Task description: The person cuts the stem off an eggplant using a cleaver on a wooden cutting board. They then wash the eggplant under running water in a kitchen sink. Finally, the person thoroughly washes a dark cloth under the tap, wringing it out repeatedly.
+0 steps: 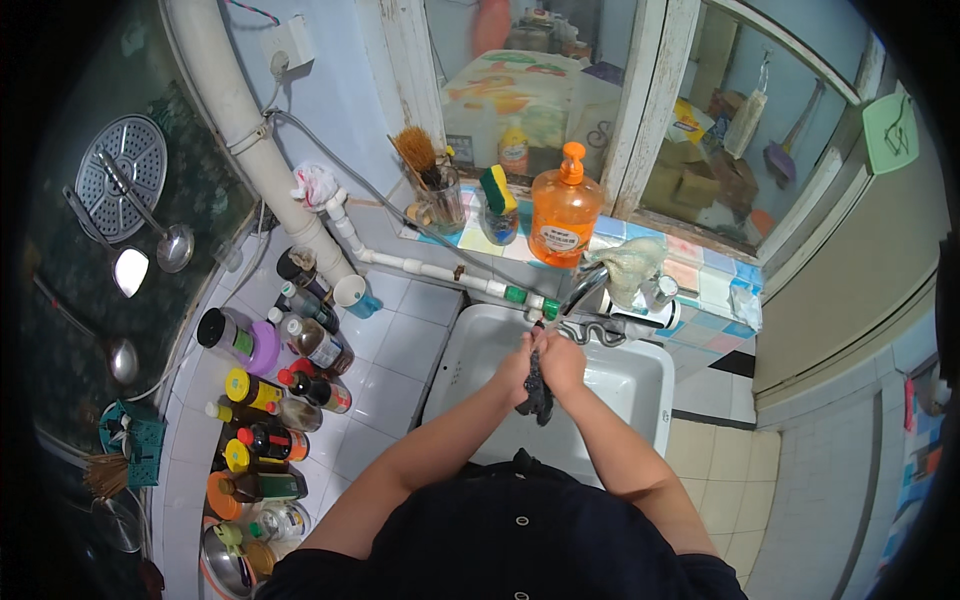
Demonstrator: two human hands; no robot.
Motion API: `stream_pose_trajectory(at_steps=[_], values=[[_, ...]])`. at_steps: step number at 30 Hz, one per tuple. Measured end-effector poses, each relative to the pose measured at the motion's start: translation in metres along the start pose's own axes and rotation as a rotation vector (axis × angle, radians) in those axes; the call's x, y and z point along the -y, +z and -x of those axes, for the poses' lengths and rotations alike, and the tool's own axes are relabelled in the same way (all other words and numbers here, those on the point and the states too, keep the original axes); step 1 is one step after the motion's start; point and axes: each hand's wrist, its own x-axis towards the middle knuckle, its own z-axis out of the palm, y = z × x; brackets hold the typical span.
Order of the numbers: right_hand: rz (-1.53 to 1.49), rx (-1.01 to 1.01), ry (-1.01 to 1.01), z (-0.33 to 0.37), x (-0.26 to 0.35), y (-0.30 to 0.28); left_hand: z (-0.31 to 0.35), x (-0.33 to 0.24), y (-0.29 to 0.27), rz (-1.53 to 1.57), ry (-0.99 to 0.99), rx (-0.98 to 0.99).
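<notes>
Where the left hand (514, 372) and right hand (563, 364) meet mid-frame, both grasp a limp dark-grey cloth (537, 396); it dangles between them.

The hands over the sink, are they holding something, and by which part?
The left hand and right hand hold a dark, bunched cloth by the part above its loose lower end.

Downward head-height view over sink (468, 400)
</notes>
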Motion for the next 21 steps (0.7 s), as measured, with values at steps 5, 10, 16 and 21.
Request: stream_pose_trajectory(at_steps=[5,10,16,21], values=[[-0.105,0.006,-0.045,-0.009,0.012,-0.01,0.01,-0.016,-0.005,-0.184,0.048,-0.02],[-0.609,0.24,-0.072,-0.027,-0.047,0.007,0.023,-0.033,-0.018,-0.865,0.234,0.292],[-0.967,0.496,-0.092,0.002,-0.06,0.017,0.034,-0.044,-0.003,-0.471,0.329,0.179],[-0.841,0.705,-0.084,0.024,-0.087,0.056,0.064,-0.081,0.021,-0.173,0.246,0.243]])
